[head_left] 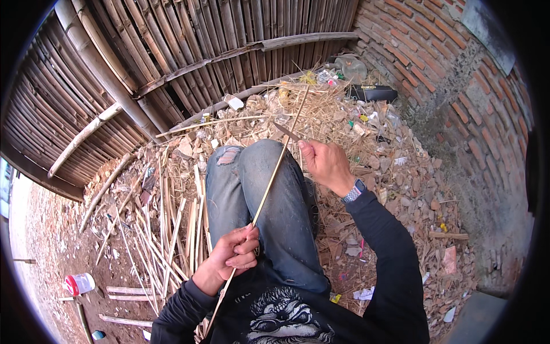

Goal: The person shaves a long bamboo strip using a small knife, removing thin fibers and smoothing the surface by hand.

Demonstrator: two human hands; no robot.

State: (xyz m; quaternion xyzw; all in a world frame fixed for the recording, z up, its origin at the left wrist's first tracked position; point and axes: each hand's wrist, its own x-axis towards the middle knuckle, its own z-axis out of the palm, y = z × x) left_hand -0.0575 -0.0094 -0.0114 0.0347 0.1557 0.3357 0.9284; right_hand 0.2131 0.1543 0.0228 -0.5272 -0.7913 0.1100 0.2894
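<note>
A long thin bamboo strip (pixel 270 186) runs slantwise across my jeans, its far end past my knees and its near end beside my belly. My left hand (pixel 232 252) is closed round its lower part, just above my lap. My right hand (pixel 329 165) grips a knife, its handle hidden in the fist. The short dark blade (pixel 286 131) points left and crosses the strip beyond my knees; whether it touches the strip, I cannot tell. A metal-banded watch (pixel 355 191) is on my right wrist.
Several split bamboo strips (pixel 166 241) lie at my left. A slatted bamboo wall (pixel 229 34) stands ahead, a brick wall (pixel 452 74) at the right. Rubble, straw and litter cover the ground. A black case-like object (pixel 372 93) lies by the bricks; a red-lidded clear jar (pixel 79 284) lies far left.
</note>
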